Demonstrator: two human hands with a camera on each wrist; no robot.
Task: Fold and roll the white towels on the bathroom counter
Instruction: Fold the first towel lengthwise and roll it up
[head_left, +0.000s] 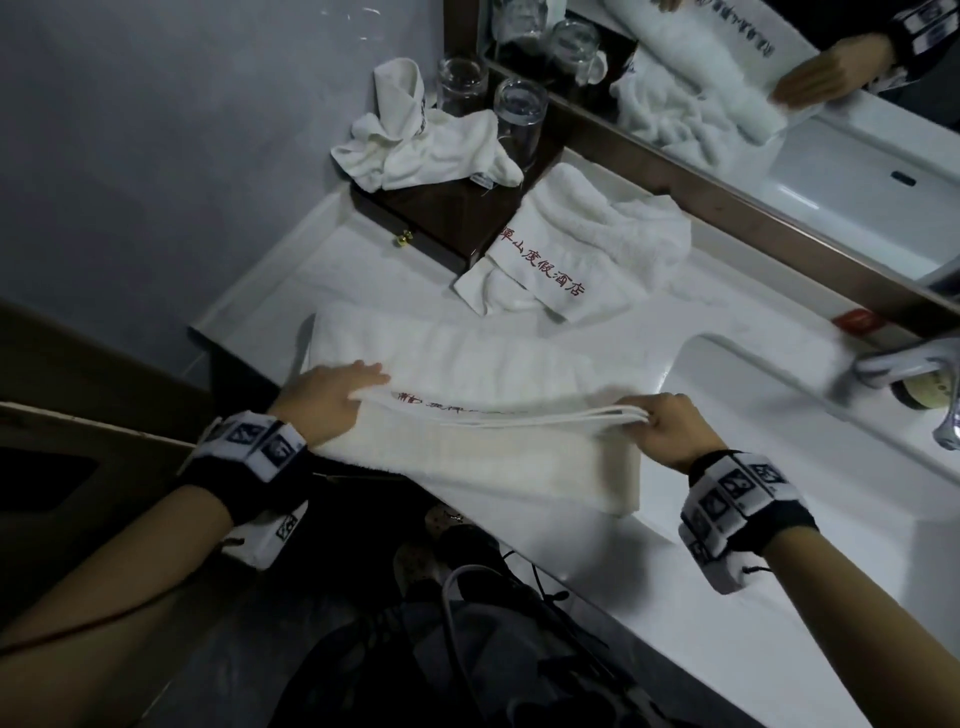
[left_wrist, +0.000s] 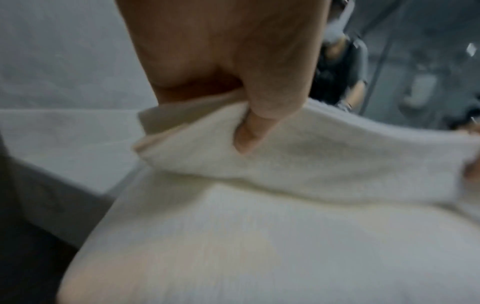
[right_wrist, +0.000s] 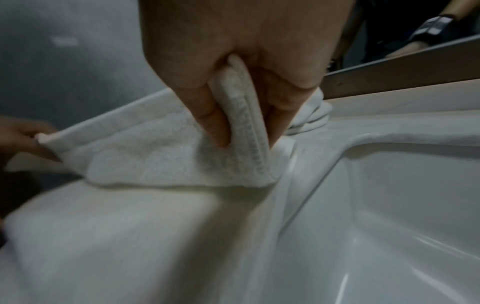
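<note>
A long white towel (head_left: 467, 374) with red lettering lies across the white counter (head_left: 649, 587), its near edge lifted. My left hand (head_left: 332, 397) pinches the lifted hem at its left end; the left wrist view shows the thumb (left_wrist: 249, 133) pressed into the towel (left_wrist: 259, 226). My right hand (head_left: 670, 431) pinches the stacked hem layers at the right end, and in the right wrist view the towel's edge (right_wrist: 244, 123) sits between thumb and fingers. A second white towel (head_left: 587, 249) with red characters lies crumpled behind. A third towel (head_left: 415, 140) lies bunched on a dark box.
The sink basin (head_left: 779, 415) and a chrome faucet (head_left: 904, 374) are at the right. Two drinking glasses (head_left: 519, 119) stand on the dark wooden box (head_left: 441, 218) by the mirror (head_left: 779, 104). The counter's front edge runs just below the towel.
</note>
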